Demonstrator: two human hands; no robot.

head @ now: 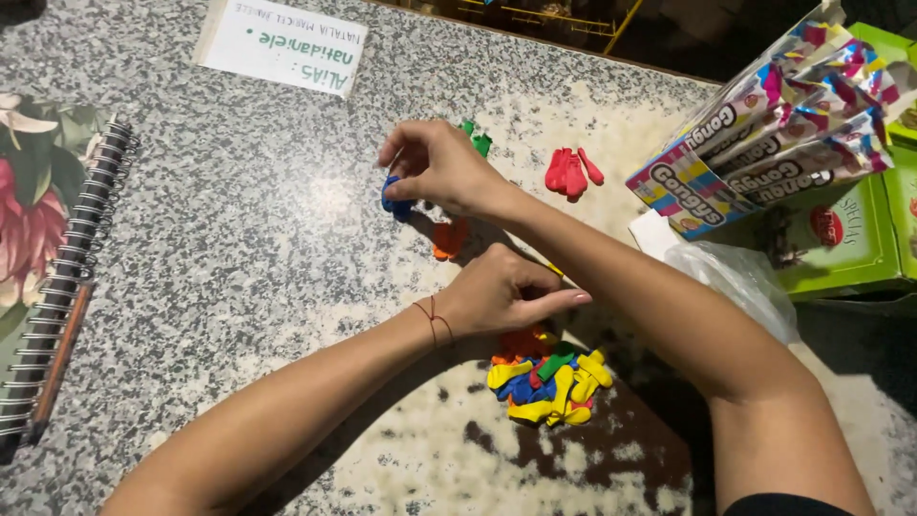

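On the speckled stone counter (239, 210), my right hand (435, 167) reaches across to the left and pinches a blue balloon (393, 202) just above the surface. My left hand (501, 291), with a red thread at the wrist, lies curled at the top edge of a mixed pile of uninflated balloons (546, 380) in yellow, blue, red and green. What its fingers hold is hidden. My forearms cross. Small sorted groups lie nearby: green balloons (479, 141) behind the right hand, red balloons (571, 172) to its right, orange balloons (447, 239) between the hands.
A spiral notebook with a flower cover (48, 258) and a pen (59, 358) lie at the left edge. A white card (282, 43) sits at the back. At right stand a box of colourful packets (764, 124), green boxes (845, 239) and a clear plastic bag (740, 282).
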